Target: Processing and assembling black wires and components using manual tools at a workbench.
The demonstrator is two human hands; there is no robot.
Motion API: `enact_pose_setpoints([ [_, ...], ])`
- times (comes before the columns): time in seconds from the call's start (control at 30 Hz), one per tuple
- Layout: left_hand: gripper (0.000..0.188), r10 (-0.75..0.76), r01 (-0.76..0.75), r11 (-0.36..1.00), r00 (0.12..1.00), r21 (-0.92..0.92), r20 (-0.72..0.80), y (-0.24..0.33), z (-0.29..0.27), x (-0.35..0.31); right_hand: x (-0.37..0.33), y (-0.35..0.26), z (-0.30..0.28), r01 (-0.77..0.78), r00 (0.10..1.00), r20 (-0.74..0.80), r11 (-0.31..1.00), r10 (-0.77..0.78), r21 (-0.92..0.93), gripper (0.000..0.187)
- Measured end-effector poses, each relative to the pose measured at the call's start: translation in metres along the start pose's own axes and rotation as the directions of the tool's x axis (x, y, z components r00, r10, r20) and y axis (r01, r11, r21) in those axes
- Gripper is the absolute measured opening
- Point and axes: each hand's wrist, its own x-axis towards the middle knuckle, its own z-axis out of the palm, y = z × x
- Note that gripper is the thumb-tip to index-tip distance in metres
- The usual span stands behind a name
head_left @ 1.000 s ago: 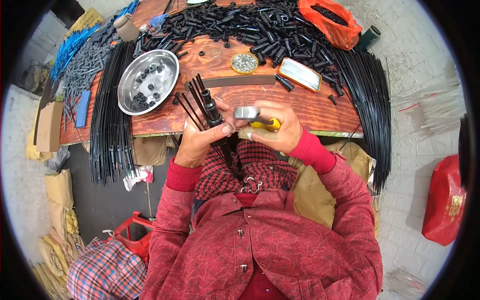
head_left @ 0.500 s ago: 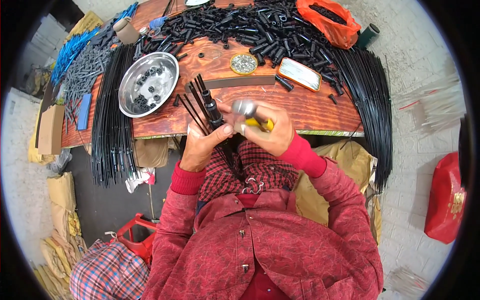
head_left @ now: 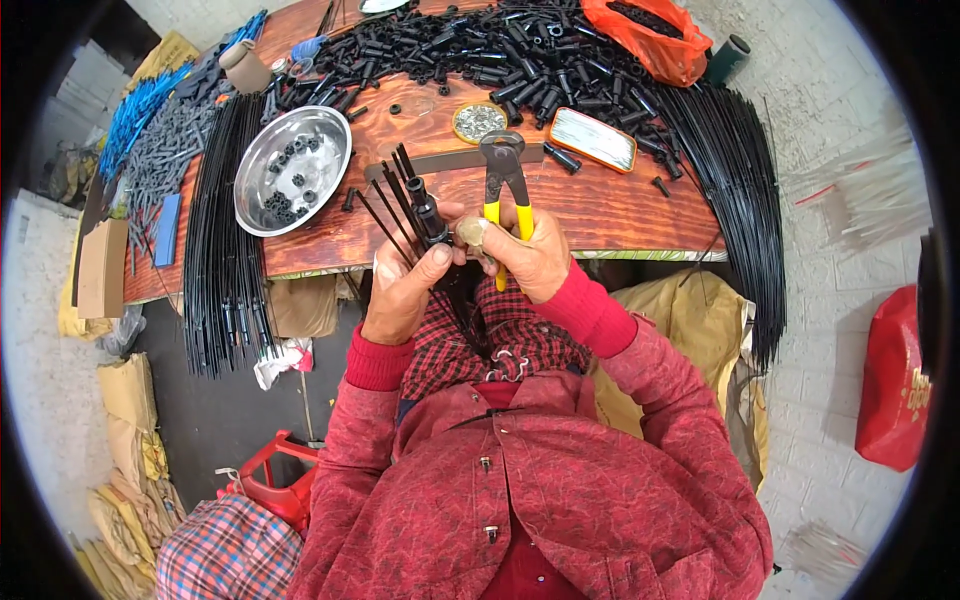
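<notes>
The person's left hand [head_left: 398, 298] is clamped around a splayed bundle of thin black rods [head_left: 396, 212] together with a glossy black stepped tubular fitting [head_left: 427, 213], the rod ends tilting up and away from the body. The right hand [head_left: 540, 262] is closed on a pair of dark metal pincers with yellow handles [head_left: 507, 178], the head pointing away from the body; whether its jaws meet cannot be told. The right fingertips come close beside the fitting, and anything pinched there is hidden. Both hands hover between the reddish-brown wooden surface [head_left: 630, 215] and the lap, covered with red-and-black checked cloth [head_left: 425, 345]. If the left grip slackened, the rods, fanned unevenly, could probably slide apart or drop onto the cloth. Because the right hand grips the tool while its fingertips work near the fitting, a loose hold might let the handles twist and the metal head knock the rods. A swing leftward could also catch the shiny round steel bowl [head_left: 255, 162].
</notes>
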Motion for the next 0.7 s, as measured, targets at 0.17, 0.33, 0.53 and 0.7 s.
enact_pose_setpoints([
  [0.17,0.044,0.025,-0.025,1.000,1.000,-0.005,0.018,-0.0016,-0.0003,0.0010,-0.0018,-0.0019,0.0006,0.017,1.000,-0.004,1.000,-0.017,-0.005,0.024],
  [0.33,0.043,0.032,-0.032,0.999,0.999,0.017,0.008,-0.0032,-0.0002,0.0007,-0.0011,-0.0008,-0.0005,0.021,1.000,0.006,0.999,-0.021,-0.024,0.024],
  [0.53,0.042,0.035,-0.035,0.999,0.999,-0.008,-0.011,-0.0045,-0.0007,0.0011,0.0026,0.0029,0.0003,0.006,1.000,-0.030,0.999,-0.007,-0.040,0.024],
  [0.7,0.041,0.030,-0.030,0.999,0.999,-0.021,-0.016,-0.0054,-0.0023,0.0014,0.0019,-0.0010,0.0000,-0.003,1.000,-0.016,0.999,0.002,-0.043,0.027],
])
